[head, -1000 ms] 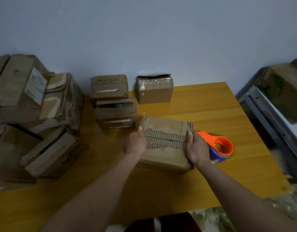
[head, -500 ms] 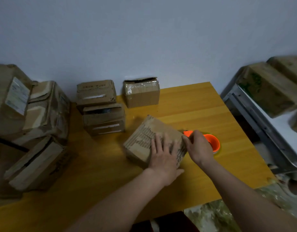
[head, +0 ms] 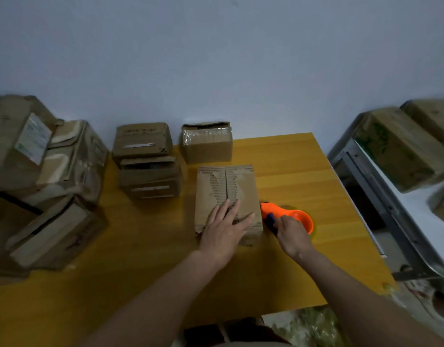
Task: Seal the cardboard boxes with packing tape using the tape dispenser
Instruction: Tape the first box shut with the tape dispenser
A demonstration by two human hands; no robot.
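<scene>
A worn cardboard box (head: 226,186) with torn top flaps sits mid-table, its centre seam running away from me. My left hand (head: 226,226) lies flat on the near part of its top, fingers spread. Just right of the box is the orange tape dispenser (head: 291,215) with a blue part, resting on the table. My right hand (head: 292,235) grips the dispenser from the near side, fingers curled round it.
Two stacked small boxes (head: 147,159) and a taped box (head: 207,142) stand at the back of the yellow wooden table (head: 140,259). Larger boxes (head: 40,171) pile up at the left. A metal rack (head: 381,196) carrying boxes stands beyond the table's right edge.
The box has been turned so its seam points away from me. My left hand shifted onto its near top, and my right hand has closed around the dispenser.
</scene>
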